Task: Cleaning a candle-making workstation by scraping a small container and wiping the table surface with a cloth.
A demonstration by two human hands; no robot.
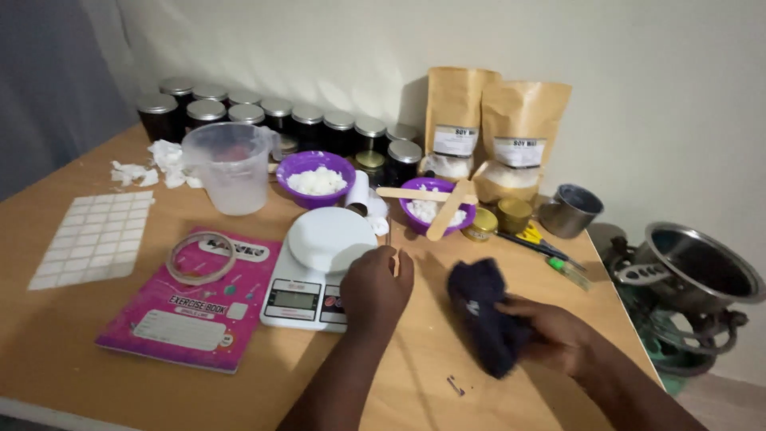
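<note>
The left hand (375, 289) is closed in a fist round a thin wooden stick (395, 260), whose tip pokes up at the hand's one o'clock, just beside the white kitchen scale (315, 267). The right hand (558, 335) grips a dark blue cloth (483, 311), fingers curled into its lower end, the bundle lying on the wooden table (96, 375) at that hand's ten o'clock.

At the scale's nine o'clock lies a pink exercise book (187, 319) with a roll of clear tape (200, 257) on top, and farther the same way a sheet of white labels (92, 238). At the scale's eleven o'clock stands a clear plastic jug (233, 168); at twelve, a purple bowl (316, 177) of white flakes. A second purple bowl (429, 209), at two o'clock, has flat wooden sticks (435, 199) crossed over it. Behind them run a row of dark jars with silver lids (279, 120) and two brown paper pouches (495, 132). A metal cup (570, 210) sits at the cloth's one o'clock; a steel pot (698, 267) stands off the table's edge at three.
</note>
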